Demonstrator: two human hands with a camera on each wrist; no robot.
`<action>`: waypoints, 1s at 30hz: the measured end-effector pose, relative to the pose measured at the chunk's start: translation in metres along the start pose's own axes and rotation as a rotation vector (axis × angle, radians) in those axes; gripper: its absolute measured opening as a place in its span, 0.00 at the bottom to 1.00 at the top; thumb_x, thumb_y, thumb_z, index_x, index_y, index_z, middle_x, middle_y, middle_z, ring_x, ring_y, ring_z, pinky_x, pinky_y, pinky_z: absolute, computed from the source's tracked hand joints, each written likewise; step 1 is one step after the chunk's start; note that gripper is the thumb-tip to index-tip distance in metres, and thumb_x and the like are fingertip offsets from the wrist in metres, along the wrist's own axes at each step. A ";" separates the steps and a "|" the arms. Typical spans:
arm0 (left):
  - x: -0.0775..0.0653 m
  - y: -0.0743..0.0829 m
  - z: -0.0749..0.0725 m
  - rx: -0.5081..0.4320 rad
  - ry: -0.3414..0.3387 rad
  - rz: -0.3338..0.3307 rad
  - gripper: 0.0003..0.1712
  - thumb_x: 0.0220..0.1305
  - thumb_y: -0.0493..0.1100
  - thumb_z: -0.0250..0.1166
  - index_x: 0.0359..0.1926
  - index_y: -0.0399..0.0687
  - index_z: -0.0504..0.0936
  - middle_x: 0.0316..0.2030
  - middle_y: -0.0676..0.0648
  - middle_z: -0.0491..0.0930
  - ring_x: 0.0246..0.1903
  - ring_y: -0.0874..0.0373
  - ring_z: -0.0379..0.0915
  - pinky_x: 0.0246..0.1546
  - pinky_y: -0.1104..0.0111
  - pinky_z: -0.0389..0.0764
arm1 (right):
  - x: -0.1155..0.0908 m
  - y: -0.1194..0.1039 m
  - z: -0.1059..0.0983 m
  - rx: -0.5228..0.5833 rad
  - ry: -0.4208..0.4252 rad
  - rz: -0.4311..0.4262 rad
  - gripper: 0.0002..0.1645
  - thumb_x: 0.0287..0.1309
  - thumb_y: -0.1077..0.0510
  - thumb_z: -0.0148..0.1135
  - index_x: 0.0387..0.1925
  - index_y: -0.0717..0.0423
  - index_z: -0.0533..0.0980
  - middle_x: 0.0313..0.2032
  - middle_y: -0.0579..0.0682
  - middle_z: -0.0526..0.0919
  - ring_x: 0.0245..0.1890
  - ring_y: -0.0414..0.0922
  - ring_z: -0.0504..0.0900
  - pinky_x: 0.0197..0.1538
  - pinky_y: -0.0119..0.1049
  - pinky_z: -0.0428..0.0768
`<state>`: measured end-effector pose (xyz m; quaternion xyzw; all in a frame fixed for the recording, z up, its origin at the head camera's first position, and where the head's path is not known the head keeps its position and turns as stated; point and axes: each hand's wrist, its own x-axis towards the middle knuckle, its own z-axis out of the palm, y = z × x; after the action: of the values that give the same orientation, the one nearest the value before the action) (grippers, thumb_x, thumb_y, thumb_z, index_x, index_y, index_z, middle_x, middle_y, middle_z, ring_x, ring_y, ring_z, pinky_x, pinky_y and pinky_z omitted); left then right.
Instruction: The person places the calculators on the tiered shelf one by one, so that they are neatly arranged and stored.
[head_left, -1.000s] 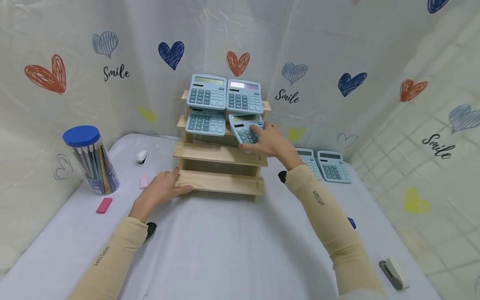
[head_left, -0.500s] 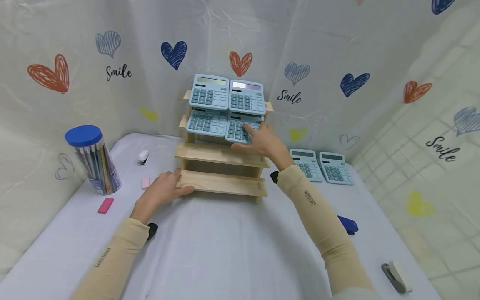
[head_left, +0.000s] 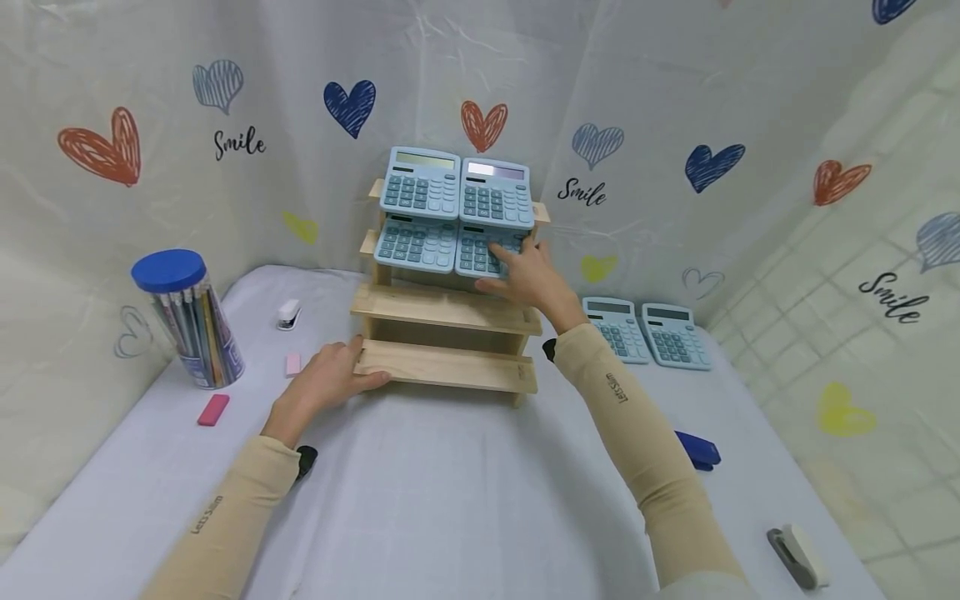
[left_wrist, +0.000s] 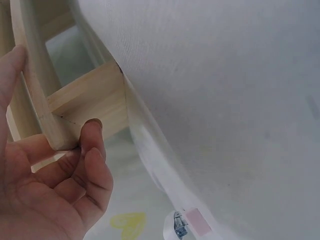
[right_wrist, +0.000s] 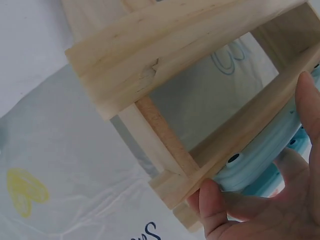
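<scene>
A stepped wooden display rack stands at the back of the table. On its top tier sit two light-blue calculators, side by side. The tier below bears another pair: the left calculator and the right calculator, whose right part is covered by my right hand. The right wrist view has that hand holding the calculator at its edges, thumb at the front. My left hand grips the left end of the lowest shelf; in the left wrist view its fingers curl round the wood.
Two more calculators lie at the right rear. A blue stapler and a white-grey stapler lie at right. On the left are a blue-lidded jar of pencils, a small white stapler, a pink eraser and a paler one.
The calculator in my right hand was tilted in front of the second tier; now it lies level beside its neighbour, pushed slightly back. My left hand has kept its hold on the rack.
</scene>
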<state>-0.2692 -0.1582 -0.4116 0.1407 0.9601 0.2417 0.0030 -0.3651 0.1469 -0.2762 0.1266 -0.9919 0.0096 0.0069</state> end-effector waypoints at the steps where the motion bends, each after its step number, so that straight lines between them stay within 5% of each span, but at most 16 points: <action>1: 0.000 0.000 0.001 -0.003 -0.002 0.000 0.52 0.64 0.62 0.66 0.70 0.24 0.61 0.53 0.22 0.77 0.49 0.35 0.78 0.49 0.46 0.78 | 0.000 0.001 0.000 0.010 -0.002 0.002 0.52 0.62 0.25 0.54 0.79 0.41 0.52 0.77 0.74 0.38 0.76 0.68 0.48 0.75 0.60 0.58; 7: 0.000 0.001 0.004 -0.011 0.004 0.009 0.49 0.64 0.62 0.67 0.67 0.25 0.64 0.49 0.24 0.78 0.45 0.37 0.78 0.47 0.46 0.78 | -0.014 0.015 0.003 0.137 -0.006 0.025 0.57 0.58 0.25 0.60 0.80 0.40 0.50 0.79 0.69 0.37 0.77 0.70 0.42 0.71 0.66 0.62; 14: -0.001 0.003 0.004 0.000 -0.001 -0.001 0.51 0.64 0.62 0.66 0.69 0.24 0.62 0.52 0.22 0.77 0.48 0.34 0.78 0.49 0.45 0.78 | -0.040 0.055 0.012 0.188 -0.022 0.022 0.58 0.60 0.31 0.62 0.80 0.50 0.47 0.78 0.66 0.48 0.77 0.69 0.47 0.71 0.68 0.61; 23: -0.001 0.004 -0.002 0.010 -0.005 -0.007 0.53 0.64 0.62 0.66 0.71 0.23 0.59 0.55 0.20 0.75 0.52 0.31 0.77 0.52 0.43 0.77 | -0.054 0.127 0.035 0.188 -0.128 0.149 0.56 0.67 0.23 0.39 0.80 0.56 0.46 0.76 0.72 0.49 0.75 0.72 0.52 0.71 0.70 0.57; 30: -0.001 0.006 -0.004 0.014 -0.008 -0.004 0.52 0.65 0.62 0.66 0.70 0.23 0.60 0.54 0.20 0.75 0.51 0.31 0.77 0.51 0.44 0.77 | -0.057 0.186 0.057 0.138 -0.268 0.228 0.56 0.67 0.25 0.43 0.79 0.59 0.46 0.76 0.74 0.47 0.75 0.75 0.44 0.70 0.74 0.53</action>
<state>-0.2669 -0.1558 -0.4054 0.1398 0.9620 0.2342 0.0064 -0.3569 0.3400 -0.3376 0.0134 -0.9889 0.0612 -0.1351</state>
